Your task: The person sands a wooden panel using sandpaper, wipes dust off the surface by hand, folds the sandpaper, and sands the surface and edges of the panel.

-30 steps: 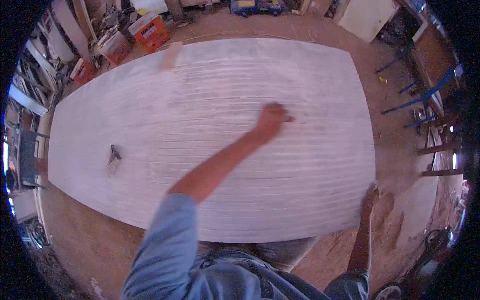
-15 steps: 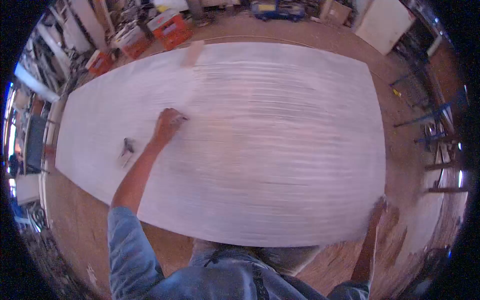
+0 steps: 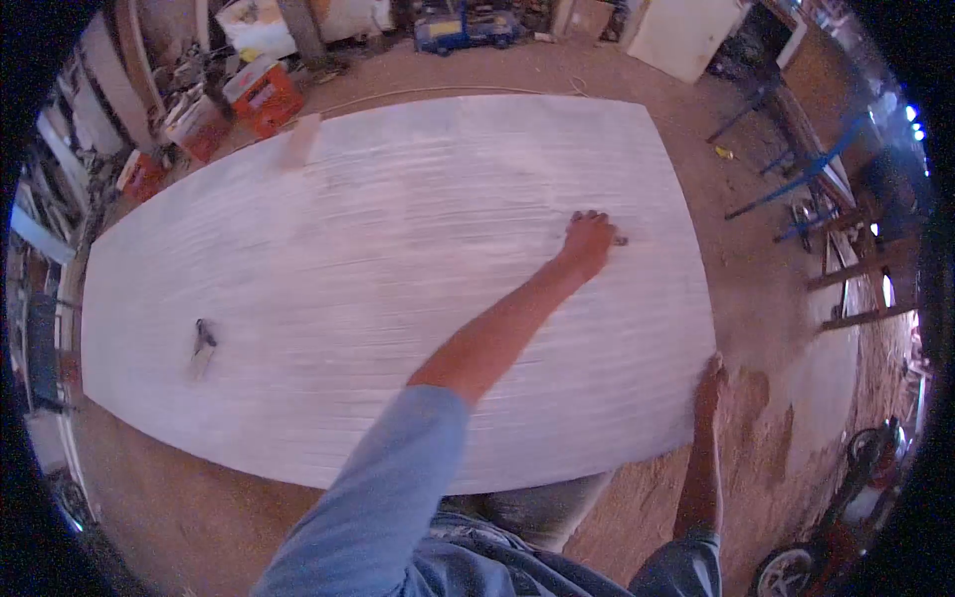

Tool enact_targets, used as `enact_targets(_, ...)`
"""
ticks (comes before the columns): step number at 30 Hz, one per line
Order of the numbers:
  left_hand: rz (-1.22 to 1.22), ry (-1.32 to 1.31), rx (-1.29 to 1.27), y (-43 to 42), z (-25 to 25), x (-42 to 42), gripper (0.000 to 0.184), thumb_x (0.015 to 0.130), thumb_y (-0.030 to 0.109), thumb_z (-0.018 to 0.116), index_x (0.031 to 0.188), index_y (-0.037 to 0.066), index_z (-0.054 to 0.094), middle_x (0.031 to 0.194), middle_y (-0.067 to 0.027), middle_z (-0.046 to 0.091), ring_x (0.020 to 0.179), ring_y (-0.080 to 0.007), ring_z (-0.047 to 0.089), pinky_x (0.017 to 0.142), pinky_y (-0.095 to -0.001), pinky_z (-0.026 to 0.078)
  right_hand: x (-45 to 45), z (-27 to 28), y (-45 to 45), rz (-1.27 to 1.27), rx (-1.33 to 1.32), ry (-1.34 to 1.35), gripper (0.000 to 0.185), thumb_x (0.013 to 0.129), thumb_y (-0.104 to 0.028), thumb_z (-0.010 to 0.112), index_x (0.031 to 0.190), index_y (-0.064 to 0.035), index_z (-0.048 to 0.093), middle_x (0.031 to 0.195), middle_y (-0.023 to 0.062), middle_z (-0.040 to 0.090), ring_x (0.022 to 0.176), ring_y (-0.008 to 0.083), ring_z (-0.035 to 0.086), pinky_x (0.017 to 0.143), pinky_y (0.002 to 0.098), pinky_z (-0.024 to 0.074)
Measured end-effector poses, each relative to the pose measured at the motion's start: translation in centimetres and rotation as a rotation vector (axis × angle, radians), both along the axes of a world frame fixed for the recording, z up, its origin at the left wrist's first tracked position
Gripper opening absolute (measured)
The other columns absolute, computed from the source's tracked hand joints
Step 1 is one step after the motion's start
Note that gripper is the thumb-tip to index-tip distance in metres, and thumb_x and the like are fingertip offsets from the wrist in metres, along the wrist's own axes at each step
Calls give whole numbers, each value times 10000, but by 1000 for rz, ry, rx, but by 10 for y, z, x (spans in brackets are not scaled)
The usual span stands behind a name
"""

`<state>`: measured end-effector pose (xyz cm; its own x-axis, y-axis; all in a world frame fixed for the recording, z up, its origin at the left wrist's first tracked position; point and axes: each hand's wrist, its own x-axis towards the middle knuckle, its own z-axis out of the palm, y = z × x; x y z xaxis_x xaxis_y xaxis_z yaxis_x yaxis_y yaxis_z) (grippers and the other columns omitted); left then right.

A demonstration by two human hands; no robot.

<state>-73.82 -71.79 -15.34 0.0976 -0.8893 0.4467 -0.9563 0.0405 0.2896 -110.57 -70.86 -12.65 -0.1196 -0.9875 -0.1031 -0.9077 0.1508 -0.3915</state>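
A large whitish board (image 3: 328,259) with streaky lines across its surface lies flat before me. My left hand (image 3: 590,242) is on its right part, fingers bent and pressed down. A small dark bit of something (image 3: 622,241) shows beside the thumb side, too small to name. Low at the board's right edge is my right hand (image 3: 710,380), touching or very near the edge; its fingers are mostly hidden. On the left part of the board lies a small tool with a dark end and a pale end (image 3: 204,340), blurred.
A tan flat piece (image 3: 299,142) lies at the board's far edge. Orange crates (image 3: 264,97) stand beyond it, and a blue machine (image 3: 463,32) sits at the back. Blue metal legs (image 3: 796,184) stand to the right. A wheel (image 3: 786,575) shows at lower right.
My left hand has swept right across the board, from its left-middle to its right part. The view has turned, so the scene sits further left. My right hand stays by the board's right edge.
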Motion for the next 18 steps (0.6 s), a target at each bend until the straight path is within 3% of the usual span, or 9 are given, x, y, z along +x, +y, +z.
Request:
enact_targets(3, -50, 25, 294, 80, -30, 98, 246, 803, 174, 577, 1023, 190, 685, 1013, -96, 624, 1033, -318, 556, 912, -473, 426, -1, 4, 3, 15, 13, -30, 560, 976, -403, 412, 1402, -42, 364, 1299, 222, 505, 1149, 370, 505, 1005, 439, 383)
enact_targets(4, -129, 21, -90, 145, -36, 139, 169, 844, 244, 604, 954, 172, 709, 913, -93, 634, 1001, -292, 555, 931, -464, 404, -1, 4, 7, 18, 10, -43, 556, 978, -398, 408, 1400, -38, 366, 1299, 223, 505, 1155, 368, 502, 1007, 436, 381)
enact_targets(6, 82, -238, 97, 251, -42, 217, 166, 772, 172, 642, 922, 187, 713, 960, -55, 658, 979, -275, 565, 922, -440, 408, -2, 3, 6, 24, 3, -74, 549, 982, -388, 401, 1395, -28, 371, 1299, 224, 504, 1167, 364, 495, 1010, 429, 379)
enact_targets(8, 341, -136, 298, 325, 12, 249, 126, 775, 127, 636, 869, 167, 710, 864, -36, 669, 902, -237, 591, 875, -399, 429, 1, 6, 6, 22, 7, -113, 541, 986, -379, 394, 1390, -19, 376, 1299, 225, 504, 1179, 359, 489, 1013, 422, 376)
enact_targets(10, 300, -126, 233, 345, 8, 261, 122, 775, 127, 637, 868, 160, 708, 873, -39, 668, 906, -243, 589, 871, -398, 433, 2, 7, 7, 25, 14, -186, 534, 990, -369, 387, 1385, -9, 381, 1299, 226, 504, 1191, 355, 482, 1016, 415, 374)
enact_targets(13, 273, -11, 47, 278, -19, 215, 113, 772, 120, 634, 859, 144, 703, 898, -60, 667, 917, -272, 583, 866, -403, 433, -28, -12, 0, 146, -36, -385, 580, 988, -439, 345, 1361, -2, 417, 1306, 206, 511, 1193, 335, 491, 1016, 410, 374)
enact_targets(14, 49, -103, -114, 233, -20, 187, 106, 775, 128, 623, 851, 135, 697, 855, -83, 650, 900, -291, 580, 843, -422, 439, -31, -11, 2, 188, -56, -449, 598, 987, -462, 330, 1353, 0, 429, 1308, 199, 514, 1194, 329, 494, 1016, 409, 374)
enact_targets(16, 3, 42, 7, 146, -31, 119, 218, 795, 202, 624, 998, 161, 694, 975, -84, 641, 1005, -314, 548, 918, -463, 410, -24, -7, 3, 102, -14, -242, 589, 986, -452, 346, 1350, 3, 434, 1317, 172, 513, 1206, 309, 488, 1028, 407, 362)
enact_targets(18, -30, 71, 182, 80, -1, 65, 234, 766, 161, 628, 990, 176, 695, 971, -97, 631, 976, -318, 563, 894, -462, 432, -4, 6, 2, 31, 9, -41, 580, 986, -442, 363, 1347, 6, 440, 1326, 146, 512, 1218, 289, 481, 1039, 404, 351)
